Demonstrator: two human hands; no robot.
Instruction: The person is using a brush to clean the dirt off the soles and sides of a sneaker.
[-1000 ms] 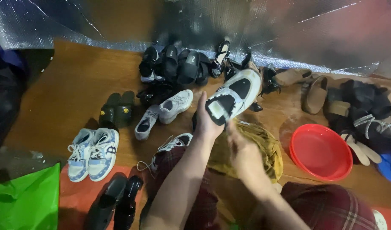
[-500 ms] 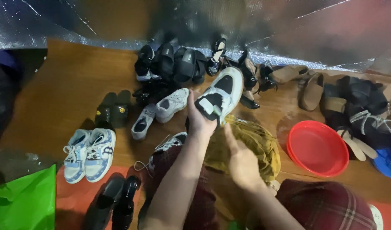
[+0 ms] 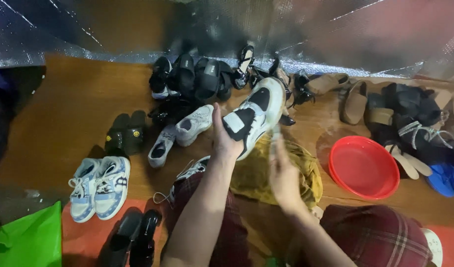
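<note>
Since the earlier frame the white and black sneaker (image 3: 254,116) has tipped up a little, just right of frame centre. The left hand (image 3: 226,141) is closed around its heel end, arm reaching up from the bottom. The right hand (image 3: 285,174), blurred, fingers loosely open, holds nothing, just below the sneaker over the yellow cloth (image 3: 266,173).

White and black sneaker (image 3: 254,116): lifted slightly higher in left hand (image 3: 226,141) than a second ago; right hand (image 3: 284,173) now raised just beneath its sole, blurred over yellow cloth (image 3: 259,175).
</note>
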